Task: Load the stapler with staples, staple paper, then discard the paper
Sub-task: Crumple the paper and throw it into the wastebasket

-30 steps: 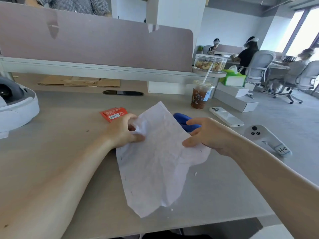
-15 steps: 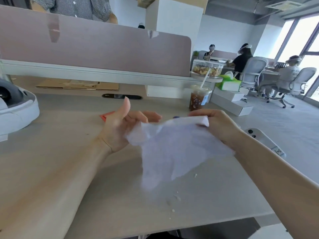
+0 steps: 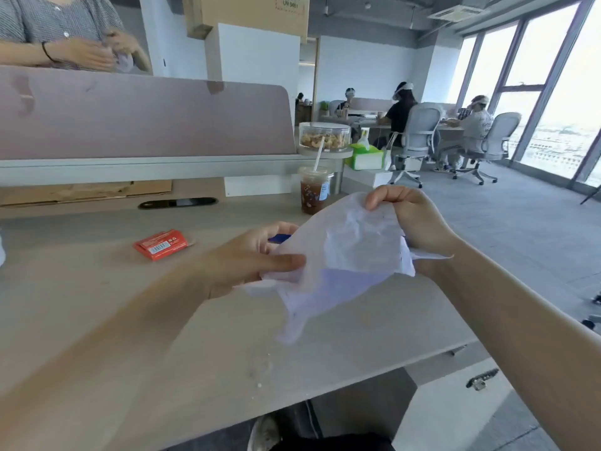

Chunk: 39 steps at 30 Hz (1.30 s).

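Note:
A crumpled white sheet of paper (image 3: pixel 341 258) hangs in the air above the desk (image 3: pixel 97 304), held by both my hands. My left hand (image 3: pixel 250 258) pinches its lower left edge between thumb and fingers. My right hand (image 3: pixel 409 219) grips the upper right part, fingers curled over the top edge. A sliver of the blue stapler (image 3: pixel 279 238) shows on the desk behind my left fingers, mostly hidden by the paper. The red staple box (image 3: pixel 161 245) lies on the desk to the left, apart from both hands.
An iced coffee cup with a straw (image 3: pixel 313 193) stands at the back of the desk, just behind the paper. A jar of snacks (image 3: pixel 324 138) sits on the divider shelf. The desk's front edge runs below my arms. People sit at desks in the far right background.
The paper has been lifted from flat on the desk into the air and bunched between both hands. My right hand rose and moved right; my left hand closed on the sheet's edge.

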Each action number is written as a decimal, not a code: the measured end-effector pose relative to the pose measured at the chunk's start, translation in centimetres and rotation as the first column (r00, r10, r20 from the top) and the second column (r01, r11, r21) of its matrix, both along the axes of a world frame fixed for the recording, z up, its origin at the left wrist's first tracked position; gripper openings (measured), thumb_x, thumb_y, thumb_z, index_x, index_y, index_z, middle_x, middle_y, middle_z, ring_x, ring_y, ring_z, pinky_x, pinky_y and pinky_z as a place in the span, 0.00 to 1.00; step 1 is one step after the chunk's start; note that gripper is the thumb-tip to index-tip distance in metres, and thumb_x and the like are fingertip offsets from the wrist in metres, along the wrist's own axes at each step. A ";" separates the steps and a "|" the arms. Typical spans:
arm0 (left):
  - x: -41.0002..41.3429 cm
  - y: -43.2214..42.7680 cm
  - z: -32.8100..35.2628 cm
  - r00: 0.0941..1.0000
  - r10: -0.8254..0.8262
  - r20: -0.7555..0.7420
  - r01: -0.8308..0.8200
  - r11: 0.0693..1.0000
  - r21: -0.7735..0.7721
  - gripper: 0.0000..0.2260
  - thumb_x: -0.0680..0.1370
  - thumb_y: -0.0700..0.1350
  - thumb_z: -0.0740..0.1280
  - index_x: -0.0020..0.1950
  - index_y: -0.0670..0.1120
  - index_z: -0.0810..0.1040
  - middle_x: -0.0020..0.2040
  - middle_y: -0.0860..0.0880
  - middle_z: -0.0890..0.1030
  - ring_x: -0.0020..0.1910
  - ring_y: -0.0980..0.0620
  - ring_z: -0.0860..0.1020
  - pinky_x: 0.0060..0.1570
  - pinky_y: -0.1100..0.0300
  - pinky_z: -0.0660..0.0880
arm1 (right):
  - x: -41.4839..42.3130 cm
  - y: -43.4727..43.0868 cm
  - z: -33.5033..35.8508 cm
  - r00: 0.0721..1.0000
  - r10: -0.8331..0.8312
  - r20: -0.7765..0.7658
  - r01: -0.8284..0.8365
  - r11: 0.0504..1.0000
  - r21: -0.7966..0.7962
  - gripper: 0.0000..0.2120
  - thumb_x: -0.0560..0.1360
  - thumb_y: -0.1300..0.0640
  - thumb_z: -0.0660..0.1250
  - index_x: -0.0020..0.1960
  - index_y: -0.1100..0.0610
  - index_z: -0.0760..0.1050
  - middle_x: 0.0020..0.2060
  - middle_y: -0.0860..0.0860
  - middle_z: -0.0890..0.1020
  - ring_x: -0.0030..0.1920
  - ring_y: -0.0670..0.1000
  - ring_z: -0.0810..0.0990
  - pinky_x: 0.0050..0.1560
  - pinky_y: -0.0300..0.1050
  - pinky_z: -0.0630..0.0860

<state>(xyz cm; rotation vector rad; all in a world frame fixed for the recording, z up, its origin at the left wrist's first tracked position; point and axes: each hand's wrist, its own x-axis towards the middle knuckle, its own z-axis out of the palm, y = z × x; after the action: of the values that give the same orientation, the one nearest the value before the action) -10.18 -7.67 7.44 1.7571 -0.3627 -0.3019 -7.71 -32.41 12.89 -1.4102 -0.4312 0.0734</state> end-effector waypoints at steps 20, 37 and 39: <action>-5.3 -30.8 0.7 0.988 -0.114 0.103 0.142 0.937 -0.318 0.23 0.77 0.42 0.70 0.68 0.52 0.67 0.59 0.46 0.82 0.55 0.47 0.83 0.43 0.47 0.81 | -12.3 -20.8 -5.1 0.728 -0.292 0.621 0.601 0.708 -0.371 0.21 0.71 0.74 0.56 0.56 0.58 0.78 0.52 0.52 0.79 0.52 0.57 0.77 0.52 0.55 0.76; -9.0 -44.5 -12.8 0.957 -0.265 0.115 0.283 0.938 -0.199 0.13 0.72 0.31 0.70 0.40 0.50 0.81 0.39 0.50 0.81 0.41 0.52 0.78 0.40 0.57 0.74 | -22.8 -34.7 -20.6 0.749 -0.576 -0.327 0.599 0.800 -0.037 0.12 0.75 0.47 0.66 0.59 0.40 0.77 0.58 0.45 0.82 0.59 0.50 0.81 0.60 0.58 0.77; -9.7 -45.9 -14.9 0.941 -0.273 0.202 0.299 0.947 -0.114 0.12 0.72 0.30 0.69 0.43 0.49 0.80 0.40 0.51 0.82 0.40 0.56 0.79 0.40 0.61 0.75 | -23.2 -34.3 -21.9 0.775 -0.519 -0.360 0.559 0.829 0.009 0.13 0.76 0.48 0.66 0.59 0.48 0.78 0.57 0.49 0.83 0.56 0.53 0.81 0.58 0.55 0.79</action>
<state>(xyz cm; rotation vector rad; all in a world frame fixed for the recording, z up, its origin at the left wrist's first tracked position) -19.87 -53.55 -7.43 1.5934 -0.7604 -0.3134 -30.96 -66.70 -9.04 -1.3252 0.2730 -0.1732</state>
